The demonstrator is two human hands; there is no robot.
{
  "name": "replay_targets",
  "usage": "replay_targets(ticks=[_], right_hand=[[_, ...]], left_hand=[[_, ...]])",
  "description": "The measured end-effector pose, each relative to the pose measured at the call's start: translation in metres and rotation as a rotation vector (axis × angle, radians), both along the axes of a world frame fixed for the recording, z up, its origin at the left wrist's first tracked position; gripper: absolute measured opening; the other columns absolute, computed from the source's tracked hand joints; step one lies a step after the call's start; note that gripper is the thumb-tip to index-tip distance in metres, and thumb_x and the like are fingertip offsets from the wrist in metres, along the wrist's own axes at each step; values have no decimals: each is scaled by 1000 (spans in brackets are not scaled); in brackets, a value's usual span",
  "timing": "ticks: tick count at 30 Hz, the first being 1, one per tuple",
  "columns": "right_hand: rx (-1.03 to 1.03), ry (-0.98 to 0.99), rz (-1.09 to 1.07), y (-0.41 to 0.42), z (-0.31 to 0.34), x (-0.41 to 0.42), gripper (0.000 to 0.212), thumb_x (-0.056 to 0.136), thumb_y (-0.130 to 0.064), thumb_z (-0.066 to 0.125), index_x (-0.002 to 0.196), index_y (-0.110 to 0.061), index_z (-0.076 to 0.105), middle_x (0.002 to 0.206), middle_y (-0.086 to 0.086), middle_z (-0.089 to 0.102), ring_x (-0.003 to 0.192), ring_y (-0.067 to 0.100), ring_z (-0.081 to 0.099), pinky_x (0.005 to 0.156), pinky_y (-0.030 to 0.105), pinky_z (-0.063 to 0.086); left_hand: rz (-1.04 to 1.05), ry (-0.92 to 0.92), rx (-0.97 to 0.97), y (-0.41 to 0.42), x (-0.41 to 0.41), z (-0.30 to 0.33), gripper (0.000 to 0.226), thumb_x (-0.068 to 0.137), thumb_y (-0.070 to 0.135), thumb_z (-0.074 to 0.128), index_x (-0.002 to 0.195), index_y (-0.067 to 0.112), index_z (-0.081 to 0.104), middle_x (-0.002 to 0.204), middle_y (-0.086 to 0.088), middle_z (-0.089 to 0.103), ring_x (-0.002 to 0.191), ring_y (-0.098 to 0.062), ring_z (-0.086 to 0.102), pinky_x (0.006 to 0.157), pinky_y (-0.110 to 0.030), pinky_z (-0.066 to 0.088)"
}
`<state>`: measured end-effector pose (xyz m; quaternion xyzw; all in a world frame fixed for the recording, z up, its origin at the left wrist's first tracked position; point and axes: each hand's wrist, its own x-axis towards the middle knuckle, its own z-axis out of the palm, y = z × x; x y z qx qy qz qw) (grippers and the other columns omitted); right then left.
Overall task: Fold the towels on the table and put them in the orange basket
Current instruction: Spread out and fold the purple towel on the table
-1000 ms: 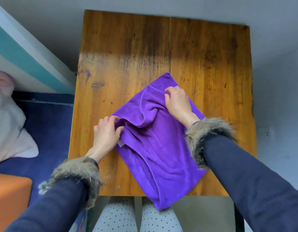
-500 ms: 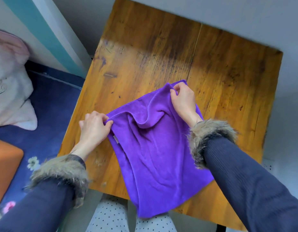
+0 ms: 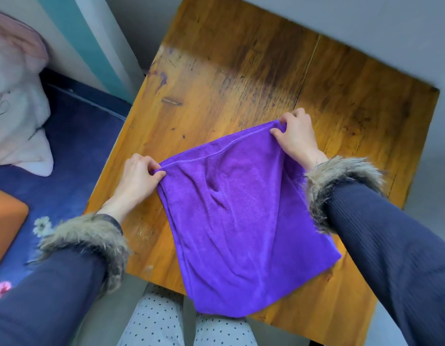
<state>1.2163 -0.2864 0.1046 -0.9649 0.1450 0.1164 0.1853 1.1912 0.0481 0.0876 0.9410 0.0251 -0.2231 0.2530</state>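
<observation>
A purple towel (image 3: 244, 221) lies doubled over on the wooden table (image 3: 241, 78), its near end hanging over the table's front edge. My left hand (image 3: 139, 176) pinches the towel's far left corner. My right hand (image 3: 295, 137) pinches the far right corner. The far hem runs taut and straight between the two hands. A corner of the orange basket (image 3: 5, 228) shows at the left edge of the view, on the blue floor covering.
A white and pink cushion (image 3: 14, 101) lies on the blue flowered covering (image 3: 74, 151) left of the table. A pale wall with a teal stripe (image 3: 86, 38) runs behind it. My knees in dotted trousers (image 3: 166, 320) sit under the table's front edge.
Both hands have drawn apart with the far corners, so the slack, bunched far edge of the towel is now stretched straight. The view has tilted and shifted left.
</observation>
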Motion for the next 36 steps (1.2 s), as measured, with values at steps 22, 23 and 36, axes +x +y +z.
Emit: replay_targets(ticks=[22,23,36], right_hand=[[432,-87,-474,-45,84,-46,19,81,-12,63,65,-20,58,66,-6,56,64,10,49,58,24,39],[459,-124,-505,-47,97,-55,16,82,-11,64,68,-19,60,67,-5,57,63,9,49,57,24,40],[824,-586,-763,-52,261,-144,11,84,3,59,78,-6,61,74,9,61,66,13,55,64,20,42]], left_hand=[[308,95,-573,6,19,60,3,83,10,67,85,9,65,79,-1,65,72,-9,59,61,-7,48],[291,86,-606,4,22,70,5,83,10,67,88,7,66,80,-2,66,73,-10,59,61,-7,48],[-136,-147,-803,-34,93,250,4,80,11,71,78,10,68,73,-3,70,63,-8,60,62,-20,49]])
